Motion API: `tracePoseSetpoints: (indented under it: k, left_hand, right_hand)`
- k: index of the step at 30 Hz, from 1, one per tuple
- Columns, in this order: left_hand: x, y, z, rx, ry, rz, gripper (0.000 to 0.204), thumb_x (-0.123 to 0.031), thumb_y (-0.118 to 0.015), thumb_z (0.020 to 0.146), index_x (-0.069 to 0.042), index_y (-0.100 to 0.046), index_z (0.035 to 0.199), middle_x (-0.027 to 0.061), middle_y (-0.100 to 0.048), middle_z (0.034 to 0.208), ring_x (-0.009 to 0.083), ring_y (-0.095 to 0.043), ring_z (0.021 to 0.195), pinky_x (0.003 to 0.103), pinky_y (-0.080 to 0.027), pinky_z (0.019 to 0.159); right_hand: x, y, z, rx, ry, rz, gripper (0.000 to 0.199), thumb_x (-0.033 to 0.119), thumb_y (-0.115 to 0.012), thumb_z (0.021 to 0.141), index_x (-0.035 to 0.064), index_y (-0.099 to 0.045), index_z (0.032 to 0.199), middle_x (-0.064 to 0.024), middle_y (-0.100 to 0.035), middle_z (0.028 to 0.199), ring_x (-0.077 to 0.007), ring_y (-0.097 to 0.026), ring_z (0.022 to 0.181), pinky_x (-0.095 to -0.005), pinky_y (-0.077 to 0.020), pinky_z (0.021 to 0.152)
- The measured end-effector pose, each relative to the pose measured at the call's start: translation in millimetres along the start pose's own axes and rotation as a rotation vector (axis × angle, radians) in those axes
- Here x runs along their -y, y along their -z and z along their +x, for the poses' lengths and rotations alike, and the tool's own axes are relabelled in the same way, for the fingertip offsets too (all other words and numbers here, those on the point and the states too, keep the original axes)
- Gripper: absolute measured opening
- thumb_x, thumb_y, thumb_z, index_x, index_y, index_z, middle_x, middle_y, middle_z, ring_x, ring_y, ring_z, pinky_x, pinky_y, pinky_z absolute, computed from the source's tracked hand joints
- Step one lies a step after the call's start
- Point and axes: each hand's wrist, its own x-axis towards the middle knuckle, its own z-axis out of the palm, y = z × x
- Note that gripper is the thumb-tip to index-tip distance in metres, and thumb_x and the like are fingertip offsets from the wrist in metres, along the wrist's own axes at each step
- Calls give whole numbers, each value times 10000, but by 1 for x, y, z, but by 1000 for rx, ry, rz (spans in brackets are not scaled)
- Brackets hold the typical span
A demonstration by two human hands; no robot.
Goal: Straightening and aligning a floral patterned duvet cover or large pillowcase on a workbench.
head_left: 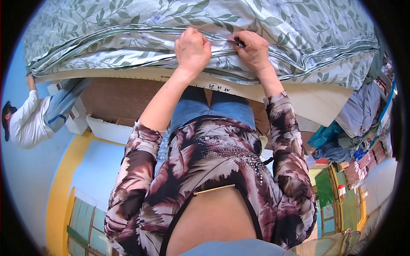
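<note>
Left hand (192, 48): curled into a fist, clamped on the folded edges of the fabric; a weak pinch could let one layer slip from the rest.
Right hand (253, 49): near the left but apart from it, fingers closed around a small dark tool.
Dark tool (238, 42): kind unclear; if it is sharp, a skid toward the left could nick cloth or fingers.
Leaf-print fabric (299, 23): under and beyond both hands, its folds rippling off to the right; uneven tugging could deepen those ripples.
Desk (124, 74): its edge lies on the body side of the hands; pulling that way could drag layers over it.
Co-worker's hand (31, 82): far left of both, at the fabric's end; pulling out of step could skew the layers.
</note>
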Motion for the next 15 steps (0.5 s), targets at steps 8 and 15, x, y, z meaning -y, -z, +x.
tracePoseSetpoints:
  k: [8, 15]
  left_hand:
    - [28, 14, -1, 81, 214, -769, 124, -93, -744, 778, -19, -661, 721, 96, -663, 931, 202, -627, 844, 319, -496, 738]
    - [30, 23, 4, 205, 385, -940, 155, -88, -723, 831, 5, -649, 732, 85, -661, 969, 123, -595, 851, 271, -474, 754]
  right_hand:
    - [-3, 1, -1, -7, 22, 7, 193, 139, -771, 754, 126, -690, 929, -31, -693, 869, -244, -671, 815, -348, -529, 692]
    - [33, 14, 8, -14, 49, 68, 239, 169, -774, 790, 121, -678, 1003, -42, -673, 905, -254, -666, 811, -338, -528, 681]
